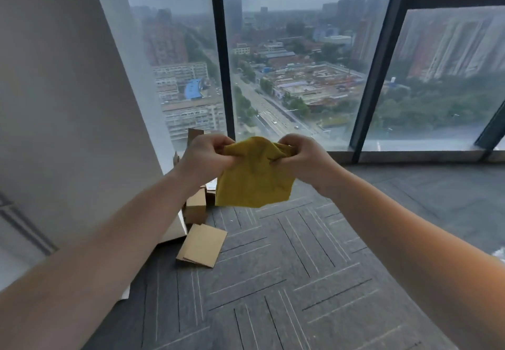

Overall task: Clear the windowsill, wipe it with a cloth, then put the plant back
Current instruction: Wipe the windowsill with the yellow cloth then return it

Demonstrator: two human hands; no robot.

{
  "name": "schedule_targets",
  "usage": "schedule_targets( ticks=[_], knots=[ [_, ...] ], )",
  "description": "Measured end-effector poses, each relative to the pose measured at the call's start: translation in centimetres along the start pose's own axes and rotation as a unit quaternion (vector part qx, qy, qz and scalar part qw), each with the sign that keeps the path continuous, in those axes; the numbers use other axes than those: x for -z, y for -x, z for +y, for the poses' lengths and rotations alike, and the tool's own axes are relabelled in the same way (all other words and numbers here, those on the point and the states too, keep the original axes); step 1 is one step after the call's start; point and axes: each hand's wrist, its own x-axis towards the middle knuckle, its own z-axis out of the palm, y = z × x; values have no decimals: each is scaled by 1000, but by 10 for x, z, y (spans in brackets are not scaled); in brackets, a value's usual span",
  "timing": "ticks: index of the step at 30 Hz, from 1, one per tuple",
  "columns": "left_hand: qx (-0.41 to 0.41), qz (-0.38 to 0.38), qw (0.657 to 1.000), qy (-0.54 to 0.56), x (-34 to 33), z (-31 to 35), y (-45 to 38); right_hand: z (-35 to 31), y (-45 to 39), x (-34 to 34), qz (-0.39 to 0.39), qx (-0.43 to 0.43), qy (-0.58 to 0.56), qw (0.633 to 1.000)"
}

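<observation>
Between the two hands, at mid-frame and held out in front of the window, hangs a yellow cloth (252, 177). Left hand (209, 155) pinches the cloth's upper left edge, fingers curled in, thumb side toward the cloth. Right hand (296, 158) grips the upper right edge, fabric bunched under its fingers. Both hands are clamped on the cloth, near each other with only the cloth's top fold between them. Cloth droops below the hands in a loose, roughly square flap, lower edge free and touching nothing; it is in the air, above the floor, not on any surface.

Both forearms are bare and extend from the bottom corners of the view toward the centre.

Behind the hands: a low windowsill (415, 155) runs along the base of the glass, grey, visible to the right of the right hand. Dark window frames (224, 63) divide the panes; city buildings and a road show through the glass.

Below and left of the cloth: several cardboard boxes (195, 209) stand against the white wall (68, 104), partly hidden by the left hand and the cloth. One flattened cardboard piece (202, 246) lies on the grey carpet floor (287, 281), just in front of the boxes, beneath the left forearm's line.

Whether a plant is anywhere in the scene cannot be told.
</observation>
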Motion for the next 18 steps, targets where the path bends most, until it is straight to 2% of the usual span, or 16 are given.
schedule_targets(
  ticks=[5, 11, 18],
  knots=[
    [-11, -52, 999, -6, -62, -9, -110, 58, -87, 52, 25, -32, -16, 999],
    [13, -56, 998, -6, -131, -10, -241, 117, -221, 111, 25, -48, -23, 998],
    [30, -56, 998, -21, -163, -19, -363, 152, -349, 135, 20, -59, -27, 998]
  ],
)
